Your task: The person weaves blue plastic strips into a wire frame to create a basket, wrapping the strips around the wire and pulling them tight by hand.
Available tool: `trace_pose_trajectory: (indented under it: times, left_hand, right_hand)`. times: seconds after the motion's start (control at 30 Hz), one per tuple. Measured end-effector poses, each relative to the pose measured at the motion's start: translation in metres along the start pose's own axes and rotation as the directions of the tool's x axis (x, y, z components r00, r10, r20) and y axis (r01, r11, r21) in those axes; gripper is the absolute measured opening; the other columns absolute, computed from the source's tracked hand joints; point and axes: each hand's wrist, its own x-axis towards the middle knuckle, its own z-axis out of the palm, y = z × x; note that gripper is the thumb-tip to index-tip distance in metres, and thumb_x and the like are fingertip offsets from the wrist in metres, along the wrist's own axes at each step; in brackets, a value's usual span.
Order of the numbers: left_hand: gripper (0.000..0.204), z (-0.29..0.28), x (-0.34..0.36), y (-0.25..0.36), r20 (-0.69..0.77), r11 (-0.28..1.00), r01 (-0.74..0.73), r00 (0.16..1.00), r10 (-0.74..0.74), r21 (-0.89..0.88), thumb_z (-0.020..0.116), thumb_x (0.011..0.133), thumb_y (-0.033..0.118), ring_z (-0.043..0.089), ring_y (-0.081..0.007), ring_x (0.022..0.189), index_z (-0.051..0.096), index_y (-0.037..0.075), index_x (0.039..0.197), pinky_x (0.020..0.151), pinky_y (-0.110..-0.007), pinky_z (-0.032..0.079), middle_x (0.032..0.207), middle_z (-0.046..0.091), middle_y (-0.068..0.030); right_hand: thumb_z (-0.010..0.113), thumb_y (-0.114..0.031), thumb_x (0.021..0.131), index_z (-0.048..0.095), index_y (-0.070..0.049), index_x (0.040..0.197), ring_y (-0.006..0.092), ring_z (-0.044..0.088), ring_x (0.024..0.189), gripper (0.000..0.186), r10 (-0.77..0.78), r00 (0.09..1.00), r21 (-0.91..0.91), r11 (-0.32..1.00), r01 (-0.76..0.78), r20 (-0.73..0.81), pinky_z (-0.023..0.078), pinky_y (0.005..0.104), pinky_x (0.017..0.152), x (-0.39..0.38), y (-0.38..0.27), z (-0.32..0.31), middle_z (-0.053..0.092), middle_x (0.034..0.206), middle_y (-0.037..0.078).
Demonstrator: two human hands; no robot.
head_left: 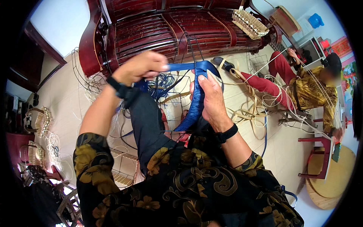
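Observation:
My left hand (140, 67) is closed, pinching a flat blue strip (180, 67) pulled taut between it and a curved wire piece. That piece is closely wrapped in blue strip, forming a shiny band (196, 96) that slopes down toward my lap. Around the band's upper part my right hand (212, 99) is wrapped, thumb lying on the front. A loose loop of blue strip (216, 72) curves behind the right hand. Thin black wire frame (192, 43) rises above the band, though much of it is hard to trace against the bench. Blur softens my left fingers.
A tangle of blue strips (160, 84) lies beyond my knees. A slatted red-brown bench (151, 34) stands ahead, bearing a woven basket (249, 24). At right, a seated person (312, 89) handles long pale strips; beige strips (249, 109) coil on the floor. Baskets (43, 121) stand left.

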Motion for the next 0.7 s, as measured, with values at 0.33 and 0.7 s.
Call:
trace_pose_trajectory:
  times: [0.33,0.7]
  left_hand:
    - [0.020,-0.150,-0.345,-0.135,-0.631,0.787,0.613,0.584,-0.511,-0.070,0.067,0.085,0.022,0.054,-0.0134,0.048,0.059,0.008,0.074,0.046,-0.029,0.046,0.059,0.057,-0.0035]
    - [0.061,0.011,-0.048,-0.041,-0.285,0.892,-0.127,0.920,0.270,0.434,0.076,0.078,0.029,0.062,-0.0229,0.106,0.054,0.002,0.127,0.092,-0.035,0.048,0.116,0.063,-0.0133]
  right_hand:
    - [0.046,-0.021,0.102,0.053,-0.006,0.104,0.0081,0.055,0.071,0.017,0.005,0.998,0.047,0.999,-0.008,0.068,0.047,0.0237,0.068,0.003,-0.003,0.000,0.060,0.081,0.002]
    - [0.047,-0.021,0.100,0.053,-0.007,0.113,0.0080,0.053,0.063,0.020,-0.035,0.999,-0.025,0.999,0.036,0.039,0.044,0.0218,0.058,0.003,0.002,0.003,0.059,0.077,0.002]
